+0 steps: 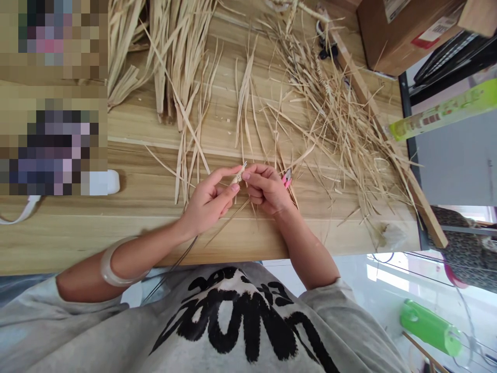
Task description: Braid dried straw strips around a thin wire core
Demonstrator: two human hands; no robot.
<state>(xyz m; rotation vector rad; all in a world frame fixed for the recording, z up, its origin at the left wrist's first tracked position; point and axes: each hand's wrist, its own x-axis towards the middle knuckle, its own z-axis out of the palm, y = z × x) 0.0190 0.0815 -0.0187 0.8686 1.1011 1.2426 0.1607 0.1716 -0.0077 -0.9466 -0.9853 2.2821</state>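
Note:
Between my two hands is a small wrapped straw piece (238, 176) with thin wire tips at its upper end. My left hand (209, 201) pinches its lower part between thumb and fingers. The fingertips of my right hand (267, 187) are closed at its upper right side, on the straw or wire there; the exact hold is too small to tell. Thin dark wires (186, 250) run down from beneath my left hand over the table edge. Pink-handled pliers (287, 179) lie just right of my right hand, partly hidden by it.
Bundles of dry straw strips (182, 57) lie at the back left, loose strips (244, 93) in the middle. A tangled straw heap (334, 109) spreads at the right beside a wooden bar (421, 202). A cardboard box (407, 36) stands at the back right.

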